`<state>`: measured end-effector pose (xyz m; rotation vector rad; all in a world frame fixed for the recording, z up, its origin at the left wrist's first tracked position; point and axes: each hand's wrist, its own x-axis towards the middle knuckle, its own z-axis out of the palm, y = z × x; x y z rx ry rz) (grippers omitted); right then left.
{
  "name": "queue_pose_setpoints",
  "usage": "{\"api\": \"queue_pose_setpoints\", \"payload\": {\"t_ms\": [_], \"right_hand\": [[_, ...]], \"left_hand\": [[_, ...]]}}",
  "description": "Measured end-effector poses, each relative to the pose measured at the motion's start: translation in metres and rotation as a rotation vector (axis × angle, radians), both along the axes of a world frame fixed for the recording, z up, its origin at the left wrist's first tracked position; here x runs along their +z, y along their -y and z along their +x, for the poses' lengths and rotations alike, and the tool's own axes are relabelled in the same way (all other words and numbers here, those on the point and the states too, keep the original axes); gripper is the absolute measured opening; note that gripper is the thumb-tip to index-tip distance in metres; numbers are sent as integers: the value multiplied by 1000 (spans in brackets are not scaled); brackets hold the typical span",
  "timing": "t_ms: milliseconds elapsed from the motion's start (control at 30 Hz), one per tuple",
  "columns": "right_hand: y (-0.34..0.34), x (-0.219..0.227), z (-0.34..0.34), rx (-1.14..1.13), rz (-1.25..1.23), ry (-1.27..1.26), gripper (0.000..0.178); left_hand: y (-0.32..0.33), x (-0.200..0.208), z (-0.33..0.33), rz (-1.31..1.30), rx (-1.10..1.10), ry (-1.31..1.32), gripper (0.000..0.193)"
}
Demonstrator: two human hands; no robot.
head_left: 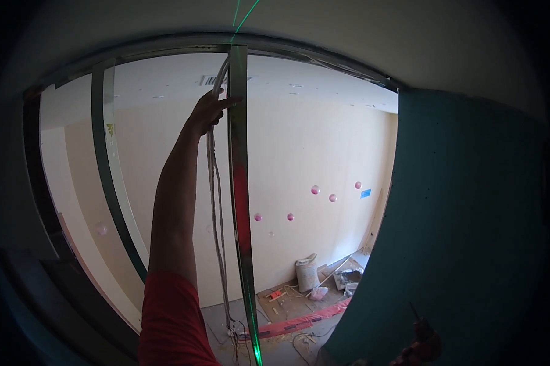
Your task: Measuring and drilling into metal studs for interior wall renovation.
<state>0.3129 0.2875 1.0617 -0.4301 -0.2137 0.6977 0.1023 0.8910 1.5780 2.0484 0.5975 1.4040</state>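
Note:
My left arm in a red sleeve reaches up to the top of an upright metal stud (pixel 241 140). Closed around a bundle of grey cables (pixel 218 183), my left hand (pixel 210 114) has one finger stretched against the stud's face. The cables hang down beside the stud to the floor. At its top, the stud meets a metal track (pixel 165 52) under the ceiling. Low on the right, in shadow, my right hand (pixel 403 357) grips a power drill (pixel 426 343) with its bit pointing up.
Another stud (pixel 107 177) stands to the left. Dark green board (pixel 464 213) covers the right side. Through the opening are a pale wall with pink round balls, a sack (pixel 307 272), a red strip (pixel 305 321) and loose debris on the floor. Green laser lines cross ceiling and stud.

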Motion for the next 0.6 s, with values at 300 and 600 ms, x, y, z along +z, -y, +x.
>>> {"api": "queue_pose_setpoints", "payload": {"t_ms": [300,600], "right_hand": [[-7,-6,-4,-49,4,9,30],[3,24,-11,-146,-93,1,29]], "left_hand": [[6,3,-3,87,15,-20,86],[-25,11,-10,-85,-276,-82,78]]}}
